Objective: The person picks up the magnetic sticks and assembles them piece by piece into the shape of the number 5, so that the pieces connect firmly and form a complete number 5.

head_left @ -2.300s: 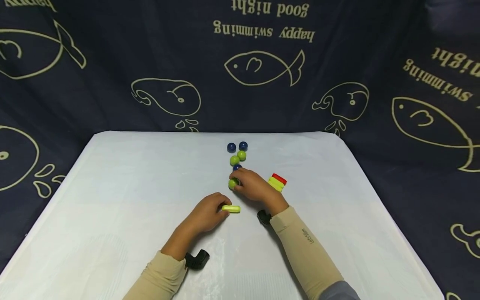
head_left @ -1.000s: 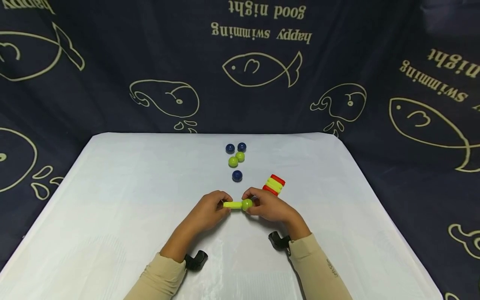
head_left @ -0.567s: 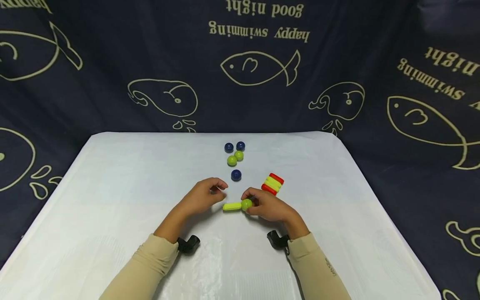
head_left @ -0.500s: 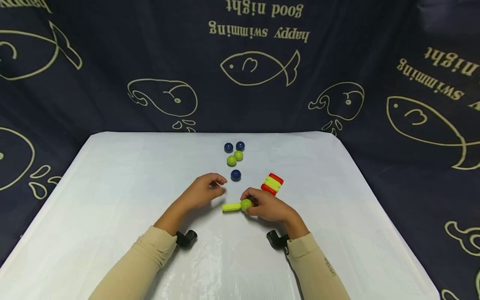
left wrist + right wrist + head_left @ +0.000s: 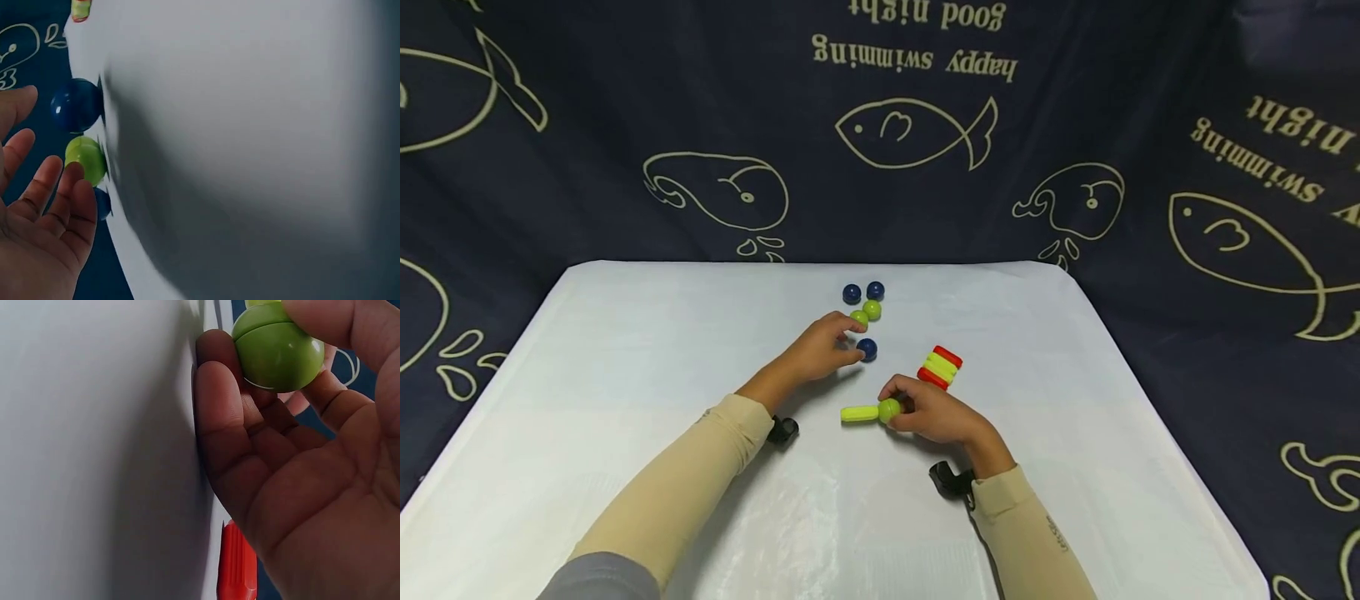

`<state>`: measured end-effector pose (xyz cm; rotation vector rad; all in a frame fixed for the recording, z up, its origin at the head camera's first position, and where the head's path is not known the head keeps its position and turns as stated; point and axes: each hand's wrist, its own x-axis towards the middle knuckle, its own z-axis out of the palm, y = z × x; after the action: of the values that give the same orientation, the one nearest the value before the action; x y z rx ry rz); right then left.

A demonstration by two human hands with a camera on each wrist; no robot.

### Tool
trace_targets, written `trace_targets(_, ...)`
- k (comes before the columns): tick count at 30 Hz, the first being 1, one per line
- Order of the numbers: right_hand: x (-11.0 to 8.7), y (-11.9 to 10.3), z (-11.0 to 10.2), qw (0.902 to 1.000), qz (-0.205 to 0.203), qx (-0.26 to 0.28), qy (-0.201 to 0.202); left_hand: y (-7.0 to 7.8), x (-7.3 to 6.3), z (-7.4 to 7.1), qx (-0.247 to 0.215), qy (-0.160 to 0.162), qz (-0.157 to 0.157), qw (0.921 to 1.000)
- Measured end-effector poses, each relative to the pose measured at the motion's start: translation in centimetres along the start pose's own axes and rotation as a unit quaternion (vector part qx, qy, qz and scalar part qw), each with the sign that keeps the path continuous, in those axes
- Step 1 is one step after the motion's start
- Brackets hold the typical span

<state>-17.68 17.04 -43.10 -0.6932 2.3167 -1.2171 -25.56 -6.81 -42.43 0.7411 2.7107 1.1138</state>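
Observation:
My right hand (image 5: 940, 412) pinches a glossy green ball (image 5: 889, 410) between thumb and fingers, low over the white table. A short yellow rod (image 5: 859, 414) extends left from that ball, its end against it. In the right wrist view the green ball (image 5: 278, 353) shows a seam line, and the thumb lies over its top. My left hand (image 5: 822, 350) reaches forward with thumb and fingers spread at a dark blue ball (image 5: 867, 349). The left wrist view shows the blue ball (image 5: 77, 105) beyond the parted fingers, with nothing gripped.
Two green balls (image 5: 872, 309) lie behind the blue one, the nearer partly covered by left fingers. Farther back sit two blue balls (image 5: 852, 293). Red and yellow rods (image 5: 940, 367) lie side by side beyond the right hand. A dark printed cloth (image 5: 925, 208) hangs behind the table.
My right hand has picked up a green ball and brought it to the yellow rod's end. My left hand has let go of the rod and moved forward to the blue ball.

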Motion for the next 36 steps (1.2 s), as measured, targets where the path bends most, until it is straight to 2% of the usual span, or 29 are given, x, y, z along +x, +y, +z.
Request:
trace_targets(7,0.0,0.0,0.1,1.0000,-0.001,0.004,0.005,0.5,1.1,1.0,-0.008,-0.029,-0.021,0.9993)
trace_targets(12,0.1,-0.4,0.2,0.9999,-0.002,0.004,0.011,0.7,1.2,1.6,-0.007,-0.026,-0.033,0.9991)
trace_targets(18,0.1,-0.5,0.2,0.9999,0.001,-0.002,0.010,0.1,0.5,1.5,-0.033,-0.015,-0.050,0.9981)
trace_targets(27,0.2,-0.1,0.3,0.9999,0.004,-0.010,0.012,-0.1,-2.7,0.4,-0.089,0.004,-0.073,0.9934)
trace_targets(36,0.1,-0.1,0.3,1.0000,0.001,-0.006,0.008,-0.4,-8.0,-0.4,-0.101,0.025,-0.076,0.9917)
